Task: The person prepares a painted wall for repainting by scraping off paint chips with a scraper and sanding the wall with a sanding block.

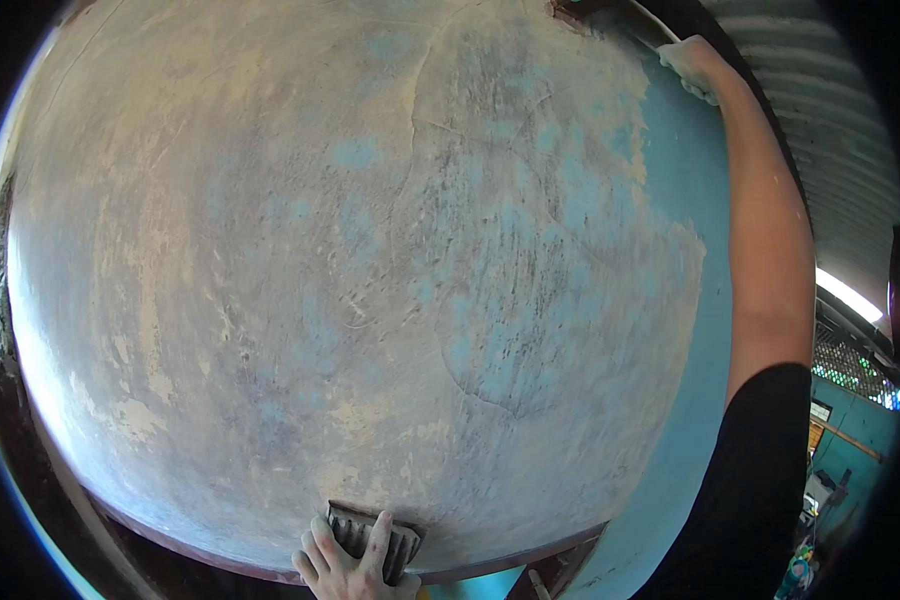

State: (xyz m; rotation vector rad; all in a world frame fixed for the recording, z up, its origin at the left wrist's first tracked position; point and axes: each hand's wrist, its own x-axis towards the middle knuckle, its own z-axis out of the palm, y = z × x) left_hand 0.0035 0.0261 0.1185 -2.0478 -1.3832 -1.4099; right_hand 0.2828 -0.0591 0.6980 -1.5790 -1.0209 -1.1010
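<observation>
A plastered wall (330, 247), mottled grey and cream with blue paint showing through in patches, fills most of the view. My left hand (352, 570), dusted pale, holds a dark ribbed hand block (367, 531) flat against the wall near its lower edge. The fingers spread over the block's grooves. At the upper right my right hand (694, 67) is closed around the pale edge of a dark board (649, 24), at the wall's top; the exact shape of this board is partly cut off. White dust coats both hands.
Smooth blue paint (701, 202) borders the plaster on the right. A dark wooden ledge (555, 551) runs under the wall. Corrugated roofing (810, 90) slopes overhead at right. Beyond my black sleeve lie a blue wall (855, 487) and a wooden pole (847, 439).
</observation>
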